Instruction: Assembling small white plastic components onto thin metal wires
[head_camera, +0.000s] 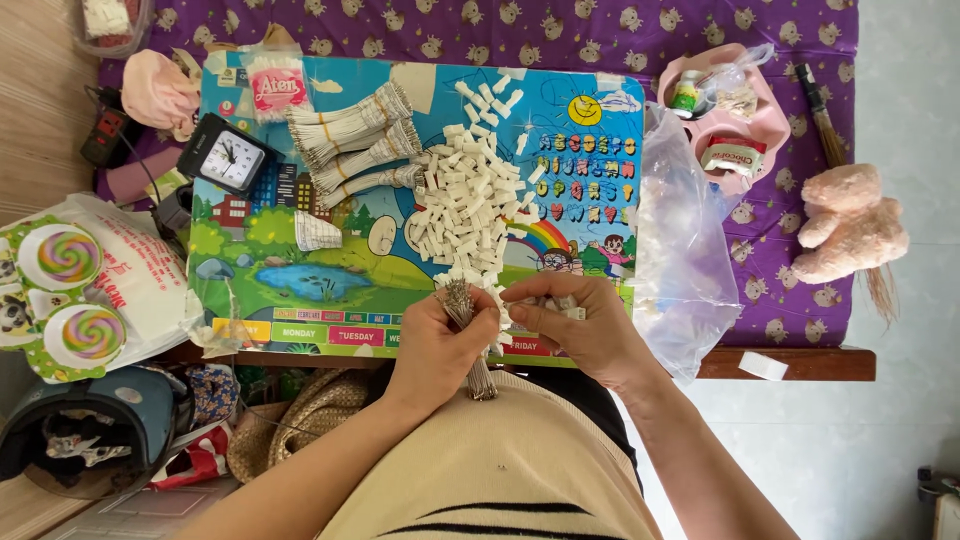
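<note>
The left hand (435, 345) was clamped round a bundle of thin wires (468, 335), its long axis running from the pile down toward the person's belly. The right hand (580, 325) sat just beside it, fingertips pinched together on a small white piece (573, 312). The heap of white pieces (470, 205) lay straight ahead, nearer the right.

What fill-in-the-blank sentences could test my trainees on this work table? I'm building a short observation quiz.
1. The left hand grips a bundle of thin metal ____.
2. The pile of small tags is coloured ____.
3. The black alarm clock lies to the ____ of that pile.
4. The plush toy at the right is ____.

Missing words: wires; white; left; pink
</note>
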